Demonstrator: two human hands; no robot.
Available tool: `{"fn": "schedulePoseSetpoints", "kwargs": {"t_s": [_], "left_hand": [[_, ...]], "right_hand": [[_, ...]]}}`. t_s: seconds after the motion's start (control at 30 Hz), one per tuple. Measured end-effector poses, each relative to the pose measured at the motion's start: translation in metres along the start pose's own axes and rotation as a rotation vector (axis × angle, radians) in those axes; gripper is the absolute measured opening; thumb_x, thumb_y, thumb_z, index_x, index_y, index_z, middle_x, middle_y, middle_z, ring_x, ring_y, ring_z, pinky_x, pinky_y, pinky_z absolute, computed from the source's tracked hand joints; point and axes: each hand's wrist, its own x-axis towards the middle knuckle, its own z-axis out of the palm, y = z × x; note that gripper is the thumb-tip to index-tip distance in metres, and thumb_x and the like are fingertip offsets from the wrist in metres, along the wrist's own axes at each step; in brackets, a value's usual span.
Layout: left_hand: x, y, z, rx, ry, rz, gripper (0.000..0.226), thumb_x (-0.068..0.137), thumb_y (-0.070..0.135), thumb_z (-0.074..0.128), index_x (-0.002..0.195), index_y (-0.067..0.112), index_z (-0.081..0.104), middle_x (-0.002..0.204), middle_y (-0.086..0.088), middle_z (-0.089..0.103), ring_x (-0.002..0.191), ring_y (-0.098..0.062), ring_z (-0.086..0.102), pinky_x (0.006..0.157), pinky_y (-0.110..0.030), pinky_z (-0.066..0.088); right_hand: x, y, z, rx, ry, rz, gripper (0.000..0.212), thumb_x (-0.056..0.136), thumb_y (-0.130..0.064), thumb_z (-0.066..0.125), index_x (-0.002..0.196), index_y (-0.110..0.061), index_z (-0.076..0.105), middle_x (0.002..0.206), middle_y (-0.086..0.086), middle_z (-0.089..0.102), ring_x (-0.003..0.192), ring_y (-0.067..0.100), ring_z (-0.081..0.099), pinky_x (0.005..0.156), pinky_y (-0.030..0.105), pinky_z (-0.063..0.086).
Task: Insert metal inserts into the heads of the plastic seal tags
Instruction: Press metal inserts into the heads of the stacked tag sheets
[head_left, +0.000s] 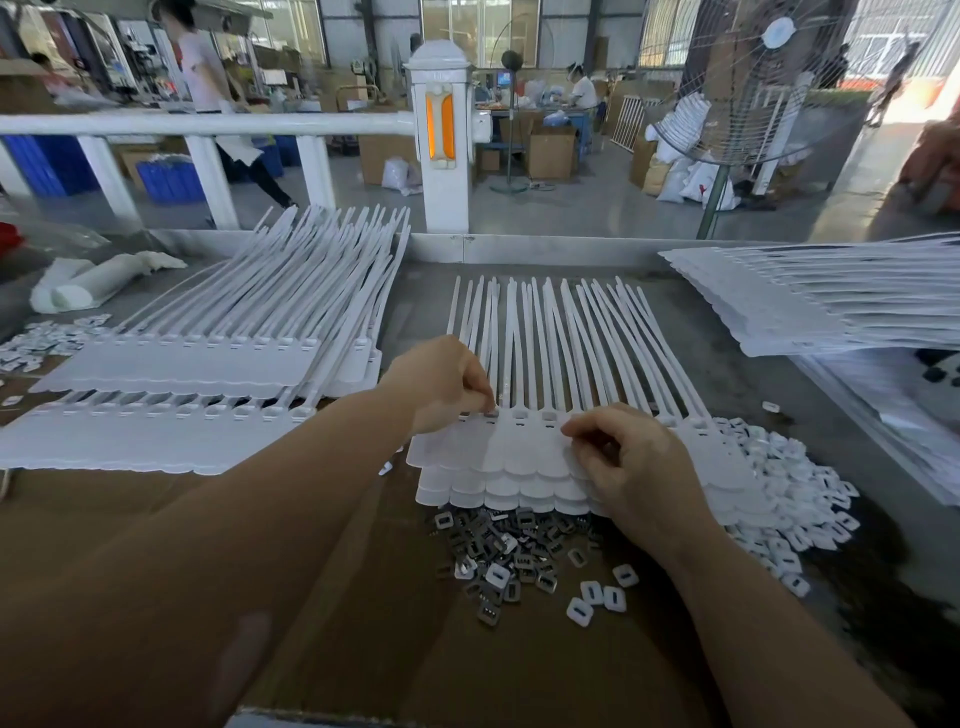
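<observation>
The grey worktable (415, 291) fills the middle of the frame, its far edge closed by a metal lip and, beyond that, a white railing (208, 124) across the upper left. A brown cardboard sheet (363, 597) covers the near part of the table at bottom centre. Stacked sheets of white seal tags (182, 374) take up the left of the frame, and a further stack (810, 301) lies at the right edge; bare grey table shows only in the strips between these stacks and the central one.

No brand, label or legible writing can be read on any item.

The working stack of seal tags (524, 452) lies at centre, straps pointing away, heads in a row across its middle. A heap of white plastic caps (779, 499) lies just right of it, and the pile of metal inserts (514, 545) sits against its near edge.

The left hand (441, 384) has fingers curled, fingertips pinching a small dark insert (489, 414) against a tag head at the left end of the row. The right hand (628, 467) rests on the stack, fingers curled together; what they hold cannot be told.
</observation>
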Motion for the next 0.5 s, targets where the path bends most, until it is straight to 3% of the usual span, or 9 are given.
{"fn": "schedulePoseSetpoints", "kwargs": {"t_s": [0.13, 0.33, 0.5], "left_hand": [[-0.001, -0.005, 0.001, -0.069, 0.06, -0.032, 0.007, 0.081, 0.017, 0.07, 0.085, 0.018, 0.076, 0.078, 0.01, 0.066, 0.075, -0.008, 0.06, 0.07, -0.02, 0.046], [-0.006, -0.007, 0.0, -0.083, 0.041, 0.023, 0.006, 0.08, 0.017, 0.071, 0.084, 0.019, 0.076, 0.071, 0.019, 0.061, 0.068, 0.003, 0.056, 0.056, -0.003, 0.038], [-0.013, -0.005, 0.001, -0.051, 0.024, 0.051, 0.009, 0.082, 0.018, 0.07, 0.089, 0.019, 0.075, 0.072, 0.021, 0.057, 0.068, 0.004, 0.053, 0.055, 0.0, 0.036]], "right_hand": [[0.0, 0.0, 0.0, 0.011, -0.004, 0.012, 0.014, 0.083, -0.005, 0.062, 0.091, -0.014, 0.069, 0.091, -0.002, 0.066, 0.09, 0.014, 0.059, 0.083, 0.026, 0.048], [0.001, -0.001, 0.0, 0.013, -0.009, 0.02, 0.014, 0.084, -0.005, 0.062, 0.091, -0.014, 0.069, 0.09, -0.003, 0.066, 0.09, 0.013, 0.058, 0.083, 0.027, 0.048], [0.001, -0.001, -0.001, 0.019, -0.018, 0.037, 0.014, 0.084, -0.006, 0.061, 0.092, -0.015, 0.069, 0.09, -0.005, 0.065, 0.091, 0.012, 0.057, 0.083, 0.027, 0.048]]}}
